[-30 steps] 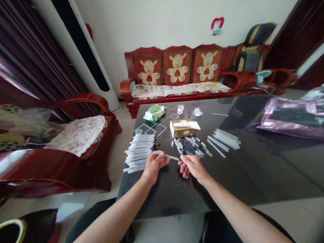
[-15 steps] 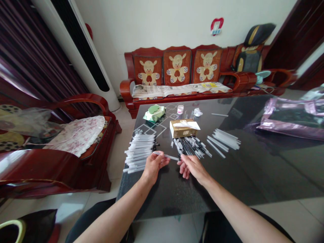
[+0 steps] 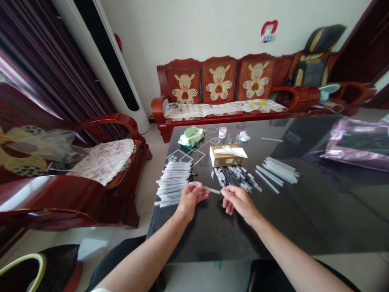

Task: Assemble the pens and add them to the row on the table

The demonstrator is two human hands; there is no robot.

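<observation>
My left hand (image 3: 191, 198) is closed round a slim whitish pen barrel (image 3: 212, 190), which points to the right above the dark table. At the barrel's right end, the thumb and forefinger of my right hand (image 3: 237, 202) are pinched together; what sits between them is too small to make out. Beside my left hand lies a stack of whitish pens (image 3: 173, 182) with black ends facing right. Beyond my right hand is a loose heap of black and clear pen parts (image 3: 235, 177). Farther right, several translucent empty-looking tubes (image 3: 280, 169) lie fanned out.
Behind the heap stands a tissue box (image 3: 227, 161). Farther back are a green wipes pack (image 3: 191, 138), a small white cup (image 3: 222, 132), a crumpled tissue (image 3: 244, 136) and a single tube (image 3: 272, 140). A purple shiny bag (image 3: 358, 158) rests on the table's right side.
The whole view has shifted, so everything appears farther right. Both hands stay at the barrel; a dark bit seen at my right fingertips before no longer shows clearly.
</observation>
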